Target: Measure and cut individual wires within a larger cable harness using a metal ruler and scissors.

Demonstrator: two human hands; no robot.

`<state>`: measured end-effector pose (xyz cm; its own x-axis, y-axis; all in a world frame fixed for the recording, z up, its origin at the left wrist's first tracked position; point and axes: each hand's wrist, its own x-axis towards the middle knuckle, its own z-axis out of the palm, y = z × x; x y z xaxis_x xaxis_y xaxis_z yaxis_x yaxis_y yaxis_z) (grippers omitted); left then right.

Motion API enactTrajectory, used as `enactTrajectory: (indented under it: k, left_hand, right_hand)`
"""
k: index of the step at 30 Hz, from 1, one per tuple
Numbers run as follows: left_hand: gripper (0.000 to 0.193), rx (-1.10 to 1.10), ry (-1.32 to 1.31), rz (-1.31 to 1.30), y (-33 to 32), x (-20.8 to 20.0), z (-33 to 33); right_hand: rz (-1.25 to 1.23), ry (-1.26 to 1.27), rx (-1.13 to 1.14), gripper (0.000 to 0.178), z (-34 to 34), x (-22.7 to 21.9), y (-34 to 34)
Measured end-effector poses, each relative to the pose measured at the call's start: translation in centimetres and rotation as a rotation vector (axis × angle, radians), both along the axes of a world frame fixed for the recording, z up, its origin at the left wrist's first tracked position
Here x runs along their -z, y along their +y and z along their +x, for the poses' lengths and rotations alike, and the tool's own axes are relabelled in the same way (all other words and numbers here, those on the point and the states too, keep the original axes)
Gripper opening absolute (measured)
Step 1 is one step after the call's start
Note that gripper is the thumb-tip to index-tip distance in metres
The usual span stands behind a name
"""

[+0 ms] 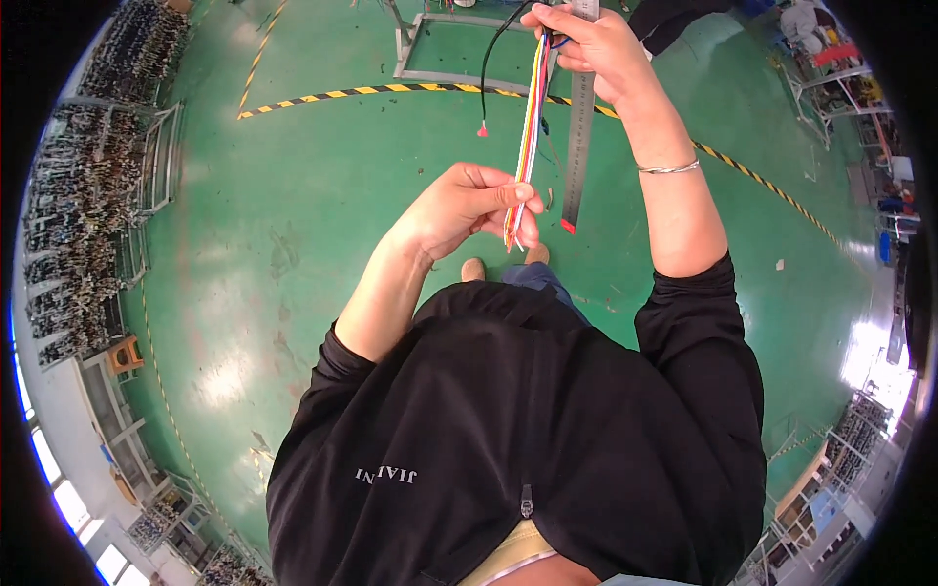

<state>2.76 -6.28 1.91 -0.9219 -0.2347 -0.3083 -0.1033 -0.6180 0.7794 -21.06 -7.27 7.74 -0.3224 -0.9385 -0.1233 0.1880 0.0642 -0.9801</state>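
Observation:
A bundle of thin coloured wires (532, 117), white, yellow, red and purple among them, is stretched between my two hands. My left hand (479, 205) pinches it near its lower end, thumb on top, and the loose wire tips stick out below. At the top of the view my right hand (591, 49) grips the bundle's other end together with a metal ruler (578, 146). The ruler hangs down beside the wires and has a red tip. From my right hand a black cable (485, 83) curves off to the left, ending in a small red piece.
Green floor (322, 195) lies below, crossed by yellow-black striped tape (371, 91). A grey metal frame (405, 49) stands ahead. Racks densely hung with wire harnesses (88, 195) line the left side, with an orange stool (124, 355) near them. More shelving (831, 88) stands at right.

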Motion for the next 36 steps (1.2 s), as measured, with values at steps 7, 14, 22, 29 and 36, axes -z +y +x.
enactTrajectory:
  k: [7, 14, 22, 29, 36]
  left_hand:
    - [0.025, 0.016, -0.098, -0.122, 0.1, -1.0, 0.3]
    - [0.023, -0.052, -0.093, -0.144, 0.7, -1.0, 0.4]
    - [0.024, -0.032, -0.158, -0.107, 0.8, -1.6, 0.4]
    - [0.024, -0.018, -0.126, -0.123, 0.7, -1.8, 0.6]
    - [0.023, -0.009, -0.115, -0.124, 0.7, -2.3, 0.6]
  right_hand:
    - [-0.028, -0.029, -0.045, 0.021, -0.3, 0.6, -0.5]
    - [-0.025, -0.063, 0.025, 0.019, -0.2, 1.0, -0.9]
    - [-0.028, -0.062, -0.047, 0.019, -0.3, 0.8, -0.8]
    - [-0.026, -0.075, -0.046, 0.020, 0.0, 0.8, -0.6]
    - [-0.035, -0.101, -0.035, 0.020, 0.0, 1.1, -0.3]
